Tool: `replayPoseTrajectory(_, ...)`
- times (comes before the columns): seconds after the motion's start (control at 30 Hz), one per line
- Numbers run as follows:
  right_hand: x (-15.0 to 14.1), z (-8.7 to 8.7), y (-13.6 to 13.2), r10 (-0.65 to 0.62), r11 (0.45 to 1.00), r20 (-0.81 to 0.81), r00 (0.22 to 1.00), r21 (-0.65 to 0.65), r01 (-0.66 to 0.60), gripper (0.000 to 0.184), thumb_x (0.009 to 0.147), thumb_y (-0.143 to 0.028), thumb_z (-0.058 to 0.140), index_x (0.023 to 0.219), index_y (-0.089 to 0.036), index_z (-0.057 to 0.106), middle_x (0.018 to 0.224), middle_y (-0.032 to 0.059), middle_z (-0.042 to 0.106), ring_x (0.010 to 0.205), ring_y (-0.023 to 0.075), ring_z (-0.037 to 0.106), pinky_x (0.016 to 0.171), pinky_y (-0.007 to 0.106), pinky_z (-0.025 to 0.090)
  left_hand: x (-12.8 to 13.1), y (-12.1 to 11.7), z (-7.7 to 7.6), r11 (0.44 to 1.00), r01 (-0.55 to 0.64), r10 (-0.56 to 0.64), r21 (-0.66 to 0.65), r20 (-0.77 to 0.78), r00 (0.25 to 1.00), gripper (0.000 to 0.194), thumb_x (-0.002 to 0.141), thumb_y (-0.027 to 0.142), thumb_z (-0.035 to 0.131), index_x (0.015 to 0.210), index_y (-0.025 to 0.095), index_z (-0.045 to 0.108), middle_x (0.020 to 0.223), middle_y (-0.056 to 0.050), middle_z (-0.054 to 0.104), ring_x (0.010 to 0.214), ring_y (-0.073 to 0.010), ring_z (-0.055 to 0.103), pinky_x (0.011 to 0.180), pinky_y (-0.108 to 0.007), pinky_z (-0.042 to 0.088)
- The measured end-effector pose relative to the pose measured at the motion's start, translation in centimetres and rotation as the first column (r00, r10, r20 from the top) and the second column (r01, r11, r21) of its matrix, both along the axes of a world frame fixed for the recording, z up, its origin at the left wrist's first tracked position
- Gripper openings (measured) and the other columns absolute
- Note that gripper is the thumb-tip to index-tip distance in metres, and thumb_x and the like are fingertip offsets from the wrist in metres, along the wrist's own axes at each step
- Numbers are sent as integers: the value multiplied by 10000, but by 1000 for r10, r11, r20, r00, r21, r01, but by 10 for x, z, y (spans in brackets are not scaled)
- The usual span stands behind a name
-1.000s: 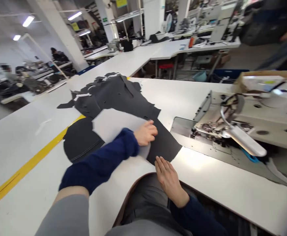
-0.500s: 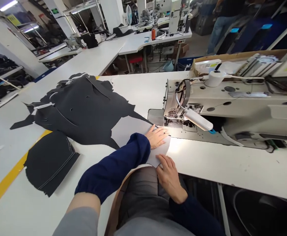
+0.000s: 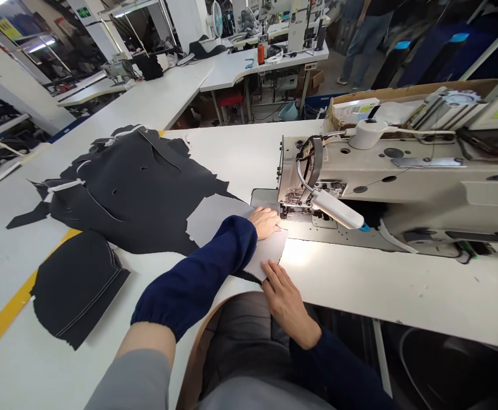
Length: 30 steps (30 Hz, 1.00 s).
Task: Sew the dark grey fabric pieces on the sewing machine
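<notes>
Both hands slid the grey piece [image 3: 214, 219] closer to the sewing machine [image 3: 385, 176], left hand [image 3: 266, 222] flat on it, right hand [image 3: 285, 296] flat at the table's [image 3: 359, 285] front edge, holding nothing.

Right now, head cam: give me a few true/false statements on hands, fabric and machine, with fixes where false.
1. The left hand lies flat on the grey fabric piece beside the needle area of the sewing machine. True.
2. The right hand holds a pair of scissors. False: it holds nothing and rests open at the near edge of the grey piece.
3. A pile of dark cut pieces lies on the table to the left of the machine. True.
4. The stitched dark panel sits under the machine's needle. False: it lies apart at the left, near the yellow stripe.
5. The machine's lamp is dark. False: a bright patch lights the table beneath it.
</notes>
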State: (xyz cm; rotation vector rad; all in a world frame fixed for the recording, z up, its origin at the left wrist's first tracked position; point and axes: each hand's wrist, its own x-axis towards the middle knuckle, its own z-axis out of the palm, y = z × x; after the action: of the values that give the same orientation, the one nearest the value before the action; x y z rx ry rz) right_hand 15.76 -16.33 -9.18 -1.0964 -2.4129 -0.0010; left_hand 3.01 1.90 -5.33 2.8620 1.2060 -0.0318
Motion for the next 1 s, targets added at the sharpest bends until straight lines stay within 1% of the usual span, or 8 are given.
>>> replayPoseTrajectory(0.17,1,2,12,43,999,33,999,6,-43,198,819,-1,450,848,-108,614,1375,185,433,1360,334,245,1028,494,410,-5,9,-2,1000,14,-14,3,38,999,245,929,324,455,898,155,630,937,-61,614,925,-191,509,815,-348,312)
replayPoseTrajectory(0.33,4,4,36,81,996,88,993,27,-84,239,814,28,399,821,-80,613,1344,212,457,1335,347,295,1019,494,422,-9,25,1,999,-32,31,13,64,997,223,911,270,456,869,152,640,931,-64,631,918,-192,529,831,-360,315)
replayPoseTrajectory(0.53,15,3,59,97,995,92,991,15,-98,274,829,35,363,806,-90,606,1361,206,440,1344,331,285,1014,501,424,2,41,9,998,-61,61,-2,32,998,220,908,212,442,866,137,644,954,-82,651,933,-194,550,811,-354,326)
replayPoseTrajectory(0.67,21,4,65,91,996,77,993,-8,-91,280,844,24,356,794,-110,597,1371,175,443,1347,316,287,1016,507,421,9,44,13,998,-66,66,-5,45,997,219,910,174,426,916,114,637,983,-104,651,942,-194,551,802,-351,327)
replayPoseTrajectory(0.73,23,4,66,94,996,85,992,-9,-93,280,851,16,350,792,-109,594,1368,175,445,1343,316,294,1015,500,424,10,44,13,997,-70,71,-11,55,996,219,912,171,426,921,104,634,995,-113,647,945,-194,549,802,-353,328)
replayPoseTrajectory(0.83,23,4,68,90,996,103,991,-6,-90,270,850,12,352,803,-97,594,1364,193,444,1342,321,293,1019,497,418,9,45,12,996,-81,83,-20,76,994,205,908,165,435,918,95,628,981,-116,644,919,-187,548,797,-351,327)
replayPoseTrajectory(0.93,23,2,70,87,996,111,990,-7,-86,267,849,8,355,801,-101,594,1372,185,437,1345,317,288,1022,502,403,10,49,10,996,-80,82,-25,112,990,214,913,173,428,935,85,623,942,-119,643,883,-186,545,785,-351,324)
replayPoseTrajectory(1.0,23,1,70,88,996,112,990,-4,-88,262,851,2,361,791,-105,593,1374,176,439,1340,313,298,1026,503,387,11,53,8,998,-57,61,-32,141,988,221,910,173,427,952,81,623,922,-119,644,858,-188,545,790,-353,327)
